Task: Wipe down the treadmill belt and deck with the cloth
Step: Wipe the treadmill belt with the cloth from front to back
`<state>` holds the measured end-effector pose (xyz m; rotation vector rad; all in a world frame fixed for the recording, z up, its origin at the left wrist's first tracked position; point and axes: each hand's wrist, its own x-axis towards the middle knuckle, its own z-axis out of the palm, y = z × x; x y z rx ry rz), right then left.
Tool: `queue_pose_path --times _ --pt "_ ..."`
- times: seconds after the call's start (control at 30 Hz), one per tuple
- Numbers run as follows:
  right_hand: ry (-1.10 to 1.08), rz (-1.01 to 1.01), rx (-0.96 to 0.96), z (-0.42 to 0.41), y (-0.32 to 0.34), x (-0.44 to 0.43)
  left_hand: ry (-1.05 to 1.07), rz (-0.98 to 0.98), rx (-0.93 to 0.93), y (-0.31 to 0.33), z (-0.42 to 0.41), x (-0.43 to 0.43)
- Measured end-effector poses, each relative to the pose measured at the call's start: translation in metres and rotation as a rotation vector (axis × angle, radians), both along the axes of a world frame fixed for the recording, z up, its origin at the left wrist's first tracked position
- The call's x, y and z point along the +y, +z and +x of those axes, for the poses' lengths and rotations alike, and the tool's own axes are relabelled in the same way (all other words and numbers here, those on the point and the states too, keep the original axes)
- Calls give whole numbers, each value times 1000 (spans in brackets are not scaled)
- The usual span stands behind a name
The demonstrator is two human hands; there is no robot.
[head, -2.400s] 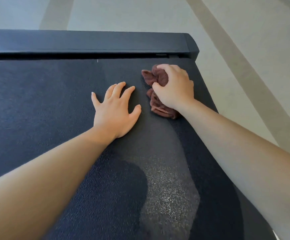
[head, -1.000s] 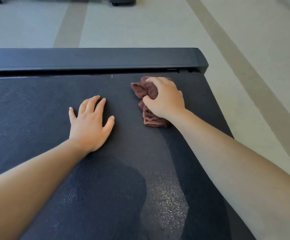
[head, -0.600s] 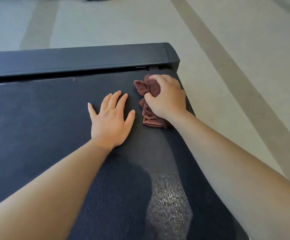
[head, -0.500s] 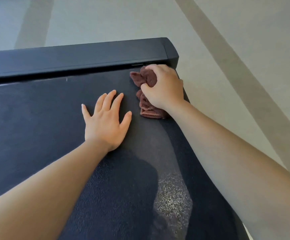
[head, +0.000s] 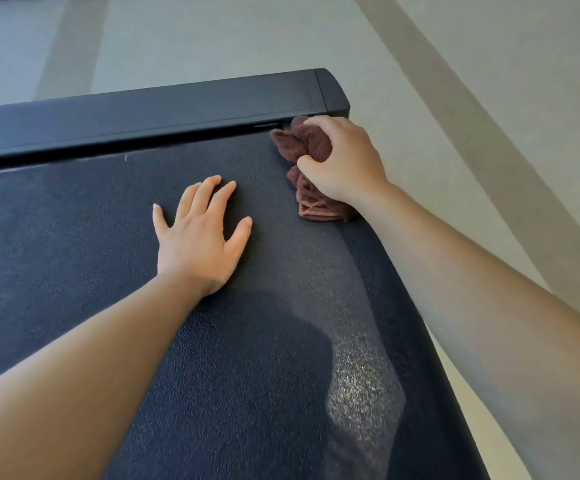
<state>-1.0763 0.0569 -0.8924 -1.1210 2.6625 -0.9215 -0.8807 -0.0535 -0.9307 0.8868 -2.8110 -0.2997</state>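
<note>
Dark textured treadmill belt (head: 74, 244), cut off at left & bottom edges. Black smooth end cover (head: 143, 112) just beyond both hands. Left hand (head: 198, 240) flat on belt, fingers spread. Right hand (head: 345, 159) grips bunched brown terry cloth (head: 311, 145) at belt's far right corner; cloth partly hidden under palm.

I have one head view: it looks forward and steeply down, close above the treadmill belt (head: 74, 258), end cover (head: 150, 110) beyond.
</note>
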Motion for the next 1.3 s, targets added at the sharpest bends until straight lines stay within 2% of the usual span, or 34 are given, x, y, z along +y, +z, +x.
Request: queue_pose_path --times 0.13,0.3,0.6,0.7,1.1,1.3 --pt "51 -37 -20 31 -2 50 0 7 10 1 -1 -4" --pt "99 -36 21 109 -5 128 -41 32 32 5 9 4" --pt "-52 60 22 261 5 253 -528 73 -128 22 146 107" --pt "-22 66 26 297 2 267 -608 44 -148 19 183 120" --pt "61 48 19 323 0 250 -534 57 -81 22 187 127" --pt "-52 67 18 294 5 261 -523 71 -64 21 187 126"
